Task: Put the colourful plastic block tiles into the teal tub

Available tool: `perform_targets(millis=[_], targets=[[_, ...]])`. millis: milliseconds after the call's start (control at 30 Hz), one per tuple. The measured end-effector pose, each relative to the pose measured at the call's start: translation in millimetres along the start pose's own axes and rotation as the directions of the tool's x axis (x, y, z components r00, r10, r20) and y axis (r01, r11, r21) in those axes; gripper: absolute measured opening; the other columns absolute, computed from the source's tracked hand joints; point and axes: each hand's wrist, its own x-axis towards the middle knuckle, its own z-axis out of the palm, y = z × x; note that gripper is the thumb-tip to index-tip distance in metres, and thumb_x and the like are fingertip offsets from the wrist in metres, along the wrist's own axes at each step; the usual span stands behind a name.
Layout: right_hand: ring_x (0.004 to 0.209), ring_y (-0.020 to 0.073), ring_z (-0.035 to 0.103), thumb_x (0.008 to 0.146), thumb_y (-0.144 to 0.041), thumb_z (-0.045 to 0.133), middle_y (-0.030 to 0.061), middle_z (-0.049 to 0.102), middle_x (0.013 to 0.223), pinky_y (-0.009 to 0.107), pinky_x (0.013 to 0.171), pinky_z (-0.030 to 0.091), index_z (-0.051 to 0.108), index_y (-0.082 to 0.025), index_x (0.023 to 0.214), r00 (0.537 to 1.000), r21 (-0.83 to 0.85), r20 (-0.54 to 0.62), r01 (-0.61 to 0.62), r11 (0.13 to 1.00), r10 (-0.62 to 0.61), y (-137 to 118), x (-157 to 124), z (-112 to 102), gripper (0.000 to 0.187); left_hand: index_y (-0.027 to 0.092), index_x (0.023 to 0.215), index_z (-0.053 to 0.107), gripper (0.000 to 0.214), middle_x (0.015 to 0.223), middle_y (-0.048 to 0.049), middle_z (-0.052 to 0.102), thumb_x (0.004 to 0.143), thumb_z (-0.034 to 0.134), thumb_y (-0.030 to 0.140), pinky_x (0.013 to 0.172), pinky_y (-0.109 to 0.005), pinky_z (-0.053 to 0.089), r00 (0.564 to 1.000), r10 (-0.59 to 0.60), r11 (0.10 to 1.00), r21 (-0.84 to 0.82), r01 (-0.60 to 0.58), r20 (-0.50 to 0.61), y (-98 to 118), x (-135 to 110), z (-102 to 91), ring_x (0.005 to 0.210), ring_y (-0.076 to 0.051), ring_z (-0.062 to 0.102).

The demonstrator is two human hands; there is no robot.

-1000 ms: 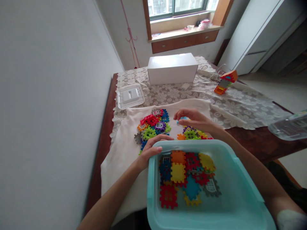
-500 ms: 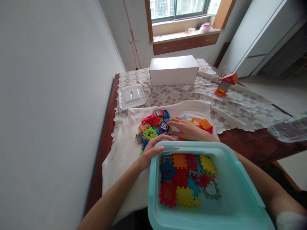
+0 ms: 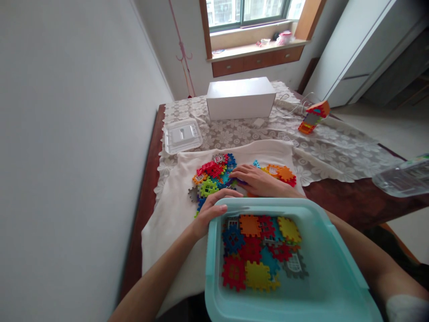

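Observation:
My left hand [image 3: 213, 210] is closed over the far left corner of a light teal plastic bin [image 3: 330, 277], its thumb on top of the rim. Inside the bin lie several toothed square building tiles, among them a yellow tile [image 3: 257, 275] and an orange tile [image 3: 250, 225]. Beyond the bin, my right hand [image 3: 254, 180] reaches into a mixed heap of tiles [image 3: 212, 169] on a white cloth. Its fingers close on a purple building tile [image 3: 238, 182], mostly covered by them. A green tile [image 3: 208, 188] lies just left of it.
More orange tiles [image 3: 284, 173] lie right of my hand on the white cloth [image 3: 170, 201]. Farther back stand a white box [image 3: 241, 105], a clear lid [image 3: 183, 135] and a small tile-built model [image 3: 314, 117]. A clear plastic container [image 3: 402, 176] is at the right.
My right hand has lowered onto the purple tile, which has tilted and is now largely covered by the fingers. The left hand keeps its hold on the bin.

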Motion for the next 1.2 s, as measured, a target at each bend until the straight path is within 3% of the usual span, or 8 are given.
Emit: perform_targets(millis=[100,267,433,667,933,1200], targets=[[0.135,0.0289,0.06,0.111,-0.031,0.054,0.0107,0.066,0.144,0.053,0.117,0.05,0.065,-0.032,0.147,1.0,-0.034,0.013,0.003,0.999,-0.003,-1.7,-0.3,-1.4,0.037,0.016,0.118,0.08,0.047,0.115,-0.0093,0.077,0.081,0.073,0.044,0.085,-0.031,0.051,1.0,-0.021,0.999,-0.025,0.021,-0.002,1.4,-0.4,1.1,0.097,-0.027,0.07],[0.126,0.0308,0.063,0.109,-0.031,0.058,0.0149,0.066,0.138,0.052,0.111,0.053,0.069,-0.024,0.128,0.999,-0.066,0.016,-0.041,0.997,0.042,-2.3,-0.2,-1.4,0.024,0.015,0.117,0.08,0.046,0.116,-0.0103,0.077,0.08,0.074,0.043,0.084,-0.032,0.051,1.0,-0.017,0.999,-0.03,0.017,-0.01,2.9,-0.6,2.9,0.099,-0.029,0.07],[0.132,0.0322,0.062,0.105,-0.03,0.065,0.0154,0.062,0.15,0.053,0.114,0.052,0.068,-0.023,0.114,0.999,-0.008,-0.018,-0.048,0.999,0.048,4.0,0.1,-0.1,0.012,0.016,0.117,0.081,0.047,0.117,-0.0103,0.078,0.079,0.074,0.043,0.082,-0.032,0.051,1.0,-0.019,0.998,-0.052,0.018,-0.018,1.3,-0.4,2.7,0.096,-0.028,0.069],[0.098,0.0297,0.071,0.104,-0.036,0.065,0.0111,0.076,0.106,0.043,0.09,0.054,0.069,-0.022,0.107,0.992,-0.111,0.022,-0.125,0.986,0.128,13.9,-0.4,-10.6,0.015,0.017,0.119,0.08,0.047,0.117,-0.0089,0.077,0.081,0.073,0.044,0.082,-0.031,0.051,1.0,-0.027,0.998,-0.048,0.027,0.001,-0.6,-1.0,0.5,0.094,-0.026,0.068],[0.093,0.0272,0.071,0.102,-0.028,0.058,0.0095,0.078,0.099,0.039,0.088,0.049,0.072,-0.022,0.103,0.996,-0.103,0.003,-0.083,0.991,0.084,13.4,-1.2,-20.9,0.015,0.016,0.119,0.079,0.048,0.118,-0.0099,0.077,0.081,0.072,0.045,0.087,-0.033,0.051,1.0,-0.009,1.0,0.013,0.009,-0.005,-1.4,-0.9,-1.4,0.099,-0.029,0.068],[0.081,0.0214,0.06,0.096,-0.026,0.058,0.0054,0.067,0.09,0.034,0.076,0.046,0.061,-0.023,0.09,0.968,0.065,-0.187,-0.16,0.985,0.17,13.6,1.5,-24.8,0.007,0.016,0.119,0.079,0.048,0.115,-0.0101,0.078,0.081,0.072,0.044,0.085,-0.033,0.051,1.0,-0.019,1.0,-0.02,0.019,0.0,0.8,-0.8,0.8,0.096,-0.029,0.071]])
